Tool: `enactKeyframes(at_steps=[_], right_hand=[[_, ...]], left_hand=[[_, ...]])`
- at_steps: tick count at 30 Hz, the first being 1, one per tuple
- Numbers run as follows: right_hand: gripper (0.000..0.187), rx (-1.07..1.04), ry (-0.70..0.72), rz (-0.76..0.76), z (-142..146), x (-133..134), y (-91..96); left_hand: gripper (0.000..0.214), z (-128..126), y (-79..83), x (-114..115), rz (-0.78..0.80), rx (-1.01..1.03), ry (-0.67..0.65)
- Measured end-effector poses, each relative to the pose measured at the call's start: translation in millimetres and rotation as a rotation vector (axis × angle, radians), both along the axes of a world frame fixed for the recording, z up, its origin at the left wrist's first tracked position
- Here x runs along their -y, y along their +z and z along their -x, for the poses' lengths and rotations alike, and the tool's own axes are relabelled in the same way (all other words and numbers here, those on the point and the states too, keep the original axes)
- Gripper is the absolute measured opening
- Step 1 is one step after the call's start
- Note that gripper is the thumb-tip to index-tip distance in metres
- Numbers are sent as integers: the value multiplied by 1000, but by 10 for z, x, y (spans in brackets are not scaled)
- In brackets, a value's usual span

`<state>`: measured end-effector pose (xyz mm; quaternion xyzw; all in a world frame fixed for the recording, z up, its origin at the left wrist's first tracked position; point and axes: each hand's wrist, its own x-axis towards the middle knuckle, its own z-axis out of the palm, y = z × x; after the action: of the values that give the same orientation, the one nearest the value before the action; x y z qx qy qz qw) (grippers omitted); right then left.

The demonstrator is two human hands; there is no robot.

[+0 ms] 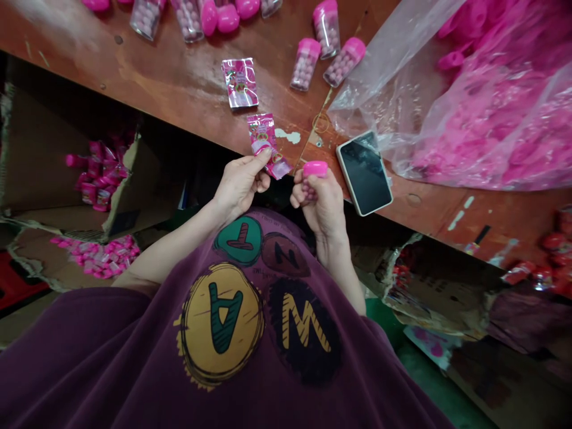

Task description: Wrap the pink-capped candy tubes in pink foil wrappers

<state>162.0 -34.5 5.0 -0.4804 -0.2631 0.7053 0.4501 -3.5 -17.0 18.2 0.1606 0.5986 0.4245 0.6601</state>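
My left hand pinches a shiny pink plastic sleeve between thumb and fingers, just over the near edge of the wooden table. My right hand is closed round a small clear bottle of pink candy balls with a pink cap, held upright close to the sleeve's lower end. A second pink sleeve lies flat on the table beyond my hands.
Several capped candy bottles lie further back on the table. A phone rests face up right of my hands, beside a large clear bag of pink caps. Cardboard boxes of wrapped bottles stand on the floor at left.
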Motion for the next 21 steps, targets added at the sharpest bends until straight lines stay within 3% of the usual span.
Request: enactKeyframes(at_steps=[6,10,14,18,21], right_hand=[[42,114,27,-51,149,254,11],[45,127,-18,-83,229,272,-52],[57,48,49,-15,230,246,-35],[63,-77,120,81,185,200,18],[65,-82,153,63,164,197,9]], left_hand=[[53,-53,-11,-4,16,-50,15],[54,-91,-14,6,6,-64,23],[55,-110,-29,22,3,-50,27],[54,-82,9,44,-20,32,-42],[52,-47,38,68,-34,126,-148]])
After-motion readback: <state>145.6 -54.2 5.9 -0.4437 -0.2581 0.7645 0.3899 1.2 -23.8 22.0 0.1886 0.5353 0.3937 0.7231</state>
